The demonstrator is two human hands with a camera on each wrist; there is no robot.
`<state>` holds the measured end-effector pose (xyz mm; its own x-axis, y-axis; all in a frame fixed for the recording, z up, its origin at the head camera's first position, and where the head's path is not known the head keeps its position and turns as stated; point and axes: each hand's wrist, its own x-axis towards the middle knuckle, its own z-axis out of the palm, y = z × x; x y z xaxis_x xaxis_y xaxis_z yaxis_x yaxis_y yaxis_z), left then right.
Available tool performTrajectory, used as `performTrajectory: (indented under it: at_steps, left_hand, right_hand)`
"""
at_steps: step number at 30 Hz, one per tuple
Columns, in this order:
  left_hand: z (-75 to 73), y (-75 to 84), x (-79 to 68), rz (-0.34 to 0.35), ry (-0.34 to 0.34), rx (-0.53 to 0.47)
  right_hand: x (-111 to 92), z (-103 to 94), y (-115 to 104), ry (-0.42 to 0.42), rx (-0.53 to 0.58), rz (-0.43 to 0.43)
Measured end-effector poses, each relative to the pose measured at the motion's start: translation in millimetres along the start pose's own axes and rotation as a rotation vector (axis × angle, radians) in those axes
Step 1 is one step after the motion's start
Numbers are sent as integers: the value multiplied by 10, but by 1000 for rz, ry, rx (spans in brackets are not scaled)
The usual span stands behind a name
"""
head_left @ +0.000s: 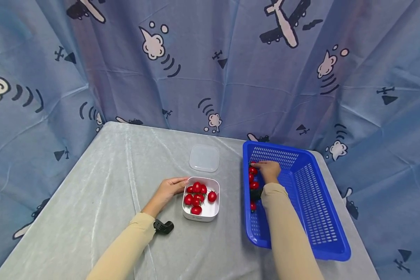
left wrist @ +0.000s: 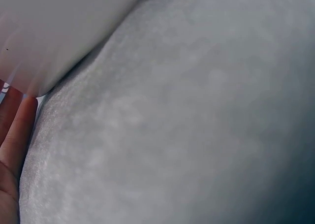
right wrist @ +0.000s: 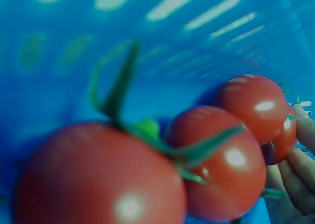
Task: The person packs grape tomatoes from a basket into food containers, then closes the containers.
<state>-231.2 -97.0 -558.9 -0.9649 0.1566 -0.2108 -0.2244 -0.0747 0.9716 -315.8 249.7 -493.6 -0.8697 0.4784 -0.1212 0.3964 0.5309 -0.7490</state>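
Note:
A white square container (head_left: 200, 218) holds several red cherry tomatoes (head_left: 196, 200) with bits of green stem. My left hand (head_left: 169, 189) rests its extended fingers on the container's far left corner; in the left wrist view, fingers (left wrist: 20, 128) lie straight against its side. Inside the blue basket (head_left: 327, 229), my right hand (head_left: 268, 171) reaches down at the left wall and pinches the farthest cherry tomato (right wrist: 283, 143) between thumb and fingers. Other tomatoes (head_left: 253, 185) lie in a row along that wall, partly hidden by the wrist camera. Green stalks show close up in the right wrist view.
A translucent lid (head_left: 204, 158) lies flat on the grey cloth-covered table (head_left: 126, 163) behind the container. Slotted walls rise around the basket, right of the container. A blue curtain (head_left: 196, 70) with airplane prints hangs behind the table and at both sides.

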Motion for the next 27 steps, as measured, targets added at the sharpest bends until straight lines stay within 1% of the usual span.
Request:
performTrajectory:
  at_steps: [5,11,17,21,27]
  left_hand:
    - [2,14,-4,1,2,11]
    - [-6,21,8,13,-8,23]
    - [-5,18,-6,2,3,17]
    - [3,27,-23,-7,5,4]
    - [9,29,-27,11,-2,10]
  right_hand:
    - [62,29,21,4,-46,-5]
    - [69,32,23,19,-55,-29]
    - [30,15,-12,-31,-20,0]
    - [8,16,-8,-26,-8,-17]
    - [11,5,24,-19,-17,-51]
